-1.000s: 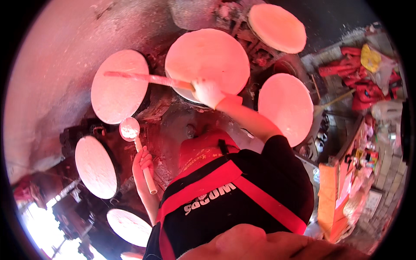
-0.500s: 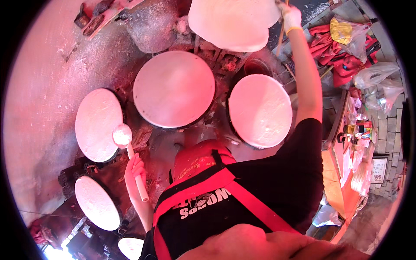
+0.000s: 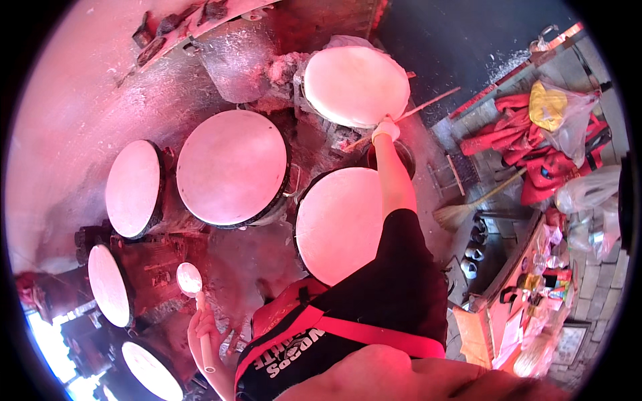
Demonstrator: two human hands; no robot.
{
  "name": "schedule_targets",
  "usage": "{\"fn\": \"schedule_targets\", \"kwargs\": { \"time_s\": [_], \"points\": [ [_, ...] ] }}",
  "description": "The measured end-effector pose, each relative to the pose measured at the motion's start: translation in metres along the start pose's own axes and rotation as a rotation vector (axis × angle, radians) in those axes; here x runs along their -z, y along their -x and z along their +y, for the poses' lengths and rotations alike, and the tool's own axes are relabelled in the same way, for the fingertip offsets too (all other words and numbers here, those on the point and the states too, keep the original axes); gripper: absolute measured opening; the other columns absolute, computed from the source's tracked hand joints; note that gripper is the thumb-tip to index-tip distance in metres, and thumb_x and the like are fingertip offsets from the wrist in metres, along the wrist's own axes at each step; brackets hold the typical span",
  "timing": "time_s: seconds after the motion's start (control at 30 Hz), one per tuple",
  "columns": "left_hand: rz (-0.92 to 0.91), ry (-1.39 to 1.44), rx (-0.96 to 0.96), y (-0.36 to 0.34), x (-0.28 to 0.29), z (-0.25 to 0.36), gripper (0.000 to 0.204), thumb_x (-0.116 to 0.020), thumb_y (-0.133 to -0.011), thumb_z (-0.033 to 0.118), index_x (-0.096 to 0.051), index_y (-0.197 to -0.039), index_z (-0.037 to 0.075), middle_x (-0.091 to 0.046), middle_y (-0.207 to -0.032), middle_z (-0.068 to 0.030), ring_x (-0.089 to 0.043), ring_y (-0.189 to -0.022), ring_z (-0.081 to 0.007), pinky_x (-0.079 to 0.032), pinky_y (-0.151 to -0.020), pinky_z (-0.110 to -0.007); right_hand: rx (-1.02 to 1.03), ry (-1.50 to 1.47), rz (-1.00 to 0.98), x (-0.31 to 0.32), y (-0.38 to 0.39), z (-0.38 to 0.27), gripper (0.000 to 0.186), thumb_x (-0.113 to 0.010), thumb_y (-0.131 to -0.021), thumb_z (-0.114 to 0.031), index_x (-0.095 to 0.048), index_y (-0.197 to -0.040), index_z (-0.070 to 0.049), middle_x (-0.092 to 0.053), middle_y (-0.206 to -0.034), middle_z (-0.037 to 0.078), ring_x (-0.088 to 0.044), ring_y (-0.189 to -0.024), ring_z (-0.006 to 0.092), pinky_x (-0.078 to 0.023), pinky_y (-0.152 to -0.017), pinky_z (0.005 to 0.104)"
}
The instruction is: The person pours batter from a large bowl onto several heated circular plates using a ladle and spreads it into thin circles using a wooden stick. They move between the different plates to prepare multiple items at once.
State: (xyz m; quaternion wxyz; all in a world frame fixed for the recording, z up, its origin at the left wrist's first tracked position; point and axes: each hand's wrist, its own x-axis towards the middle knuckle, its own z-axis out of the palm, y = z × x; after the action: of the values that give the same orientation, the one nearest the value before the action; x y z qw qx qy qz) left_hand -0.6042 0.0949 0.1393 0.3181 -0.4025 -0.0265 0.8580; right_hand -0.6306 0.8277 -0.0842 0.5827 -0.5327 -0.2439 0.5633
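My left hand (image 3: pixel 204 329) grips the pale handle of a ladle (image 3: pixel 189 279), whose rounded head is coated in something white and wet. My right hand (image 3: pixel 386 129), in a pale glove with a yellowish cuff, is closed on a long thin wooden stick (image 3: pixel 428 103). That hand is at the near edge of a round white sheet (image 3: pixel 356 85), which looks like a thin pancake, lying on a raised round support. Nearer me are round dark-rimmed griddles, each with a pale top: a large one (image 3: pixel 232 167), one partly behind my right arm (image 3: pixel 338 220), and one farther left (image 3: pixel 133 189).
More griddles stand at the lower left (image 3: pixel 110 286), (image 3: pixel 152 371). A dark bucket (image 3: pixel 405 157) is behind my right forearm. On the right are a broom (image 3: pixel 456 215), red cloth with plastic bags (image 3: pixel 528 140) and a cluttered wooden table (image 3: pixel 476 334).
The white sheet, earlier spread out by my right hand, now lies on the round support. My right hand has come lower, still with the stick. The view has shifted; the ladle stays in my left hand.
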Motion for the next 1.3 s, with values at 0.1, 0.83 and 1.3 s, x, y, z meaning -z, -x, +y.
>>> {"fn": "schedule_targets", "kwargs": {
  "time_s": [0.1, 0.83, 1.3],
  "points": [
    [-0.043, 0.073, -0.034, 0.026, 0.011, -0.028, 0.023, -0.038, -0.098, 0.009, -0.04, -0.113, -0.008, -0.04, -0.07, -0.0021, -0.04, -0.051, -0.0094, -0.037, -0.043, -0.022, 0.036, 0.064, -0.003, 0.004, 0.057, -0.031, 0.024, -0.054, -0.087, -0.012, -0.065, -0.101, 0.004, -0.066, -0.092, 0.013, -0.063, -0.08, 0.022, -0.05, -0.066, 0.0342],
    [0.382, 0.896, -1.513, 0.242, 0.497, -0.136, 0.005, -0.045, -0.094, 0.009, -0.041, -0.093, 0.007, -0.043, -0.07, -0.0003, -0.035, -0.046, -0.0038, -0.028, -0.036, -0.016, 0.065, 0.247, -3.724, 0.467, 0.74, 0.027, 0.053, -0.047, -0.083, 0.008, -0.05, -0.132, -0.014, -0.051, -0.086, -0.002, -0.041, -0.053, 0.0033, -0.036, -0.048, 0.0181],
    [0.718, 0.913, -1.331, 0.299, 0.751, -0.136, 0.013, -0.048, -0.091, 0.008, -0.039, -0.098, 0.002, -0.04, -0.066, -0.0017, -0.037, -0.045, -0.0086, -0.038, -0.038, -0.023, 0.429, 2.21, -3.74, 0.827, 0.919, -0.037, 0.047, -0.039, -0.097, -0.028, -0.031, -0.143, -0.022, -0.047, -0.065, -0.001, -0.039, -0.044, 0.0074, -0.031, -0.035, 0.0228]
  ]
}}
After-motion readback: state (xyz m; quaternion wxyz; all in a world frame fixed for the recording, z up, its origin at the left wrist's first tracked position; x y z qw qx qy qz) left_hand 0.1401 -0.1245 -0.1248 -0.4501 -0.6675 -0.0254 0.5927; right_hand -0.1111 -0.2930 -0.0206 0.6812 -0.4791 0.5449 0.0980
